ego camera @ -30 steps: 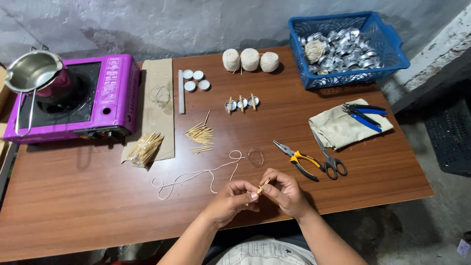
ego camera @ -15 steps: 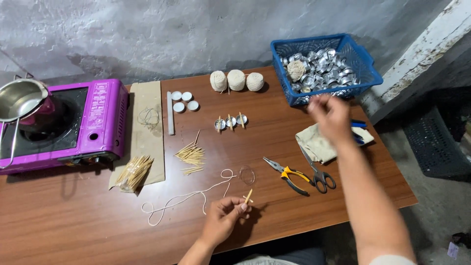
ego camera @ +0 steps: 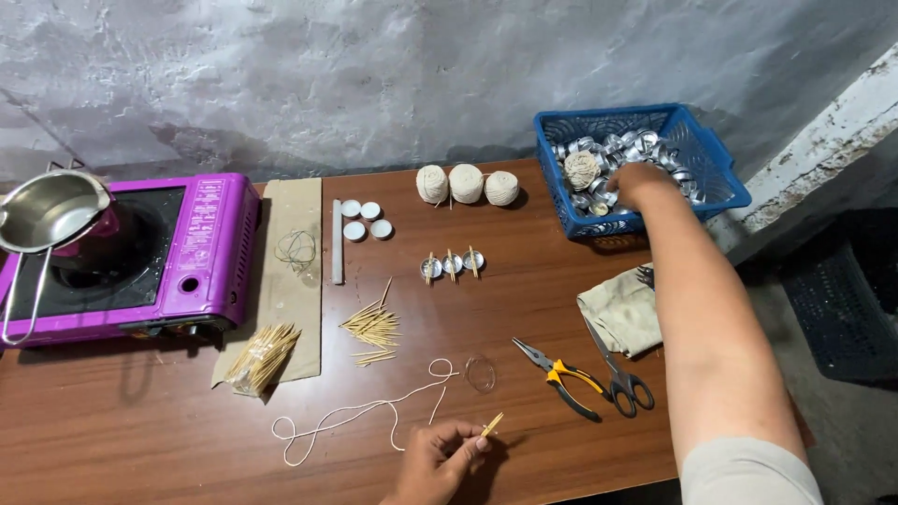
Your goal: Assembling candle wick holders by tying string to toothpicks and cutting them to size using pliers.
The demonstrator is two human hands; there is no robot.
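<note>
The left hand (ego camera: 440,458) pinches a short wooden stick (ego camera: 492,425) tied to white string (ego camera: 360,413), low over the desk (ego camera: 122,440). The right hand (ego camera: 641,182) reaches into the blue basket (ego camera: 720,164), fingers curled down among the small metal cups (ego camera: 608,154); I cannot tell whether it grips one. It looks like wick-fitting work, and lifting out one cup would need a careful pinch.

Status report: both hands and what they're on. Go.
Left hand pinching a small stick over the table, string beside it. Right hand down in the blue basket of metal cups. Nothing in the way.
</note>
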